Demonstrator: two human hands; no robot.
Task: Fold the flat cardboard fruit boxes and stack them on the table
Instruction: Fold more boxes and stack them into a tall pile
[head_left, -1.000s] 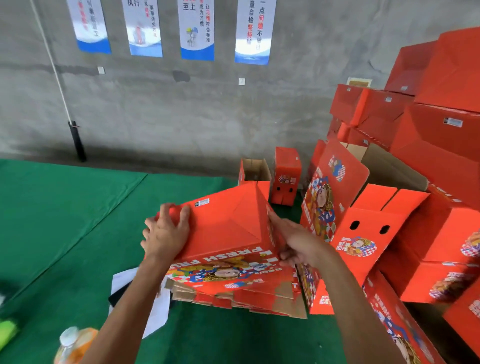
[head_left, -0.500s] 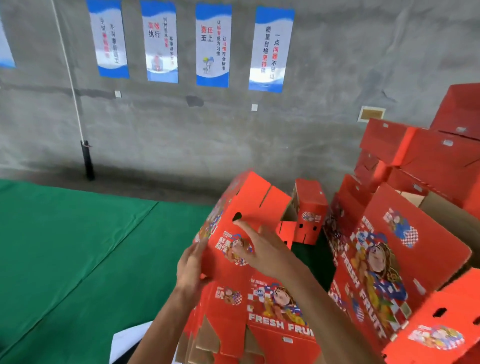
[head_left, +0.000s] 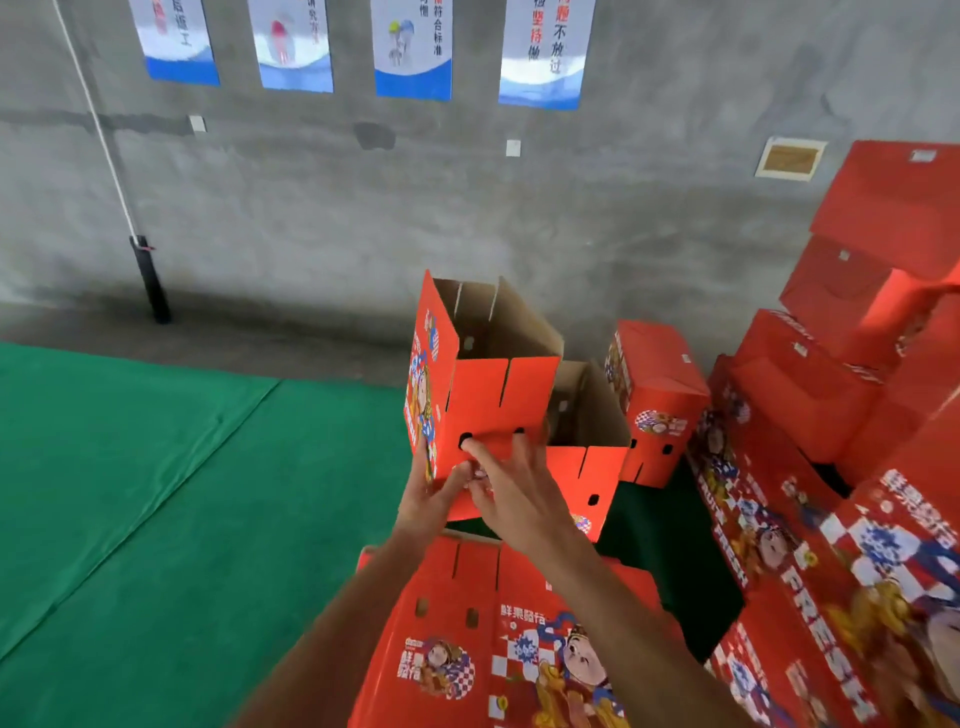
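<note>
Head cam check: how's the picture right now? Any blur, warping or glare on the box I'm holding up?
Head view: the held box reads fairly sharp, both hands slightly smeared; the stacked boxes at right and the flat boxes at the bottom are motion-blurred; wide-angle bending shows in the wall posters; lighting is soft and even, no glare on the cardboard, and a dark shadow between boxes.

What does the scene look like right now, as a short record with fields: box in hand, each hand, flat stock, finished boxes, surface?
box in hand: red printed cardboard fruit box, opened up, top open, brown inside showing, held upright above the flats
left hand: left hand holds the box's lower left corner
right hand: right hand on the front panel, fingers spread near the finger holes
flat stock: flat red cardboard box blanks lying below the arms
finished boxes: stacked red folded boxes at right, by the wall
surface: green cloth-covered table
</note>
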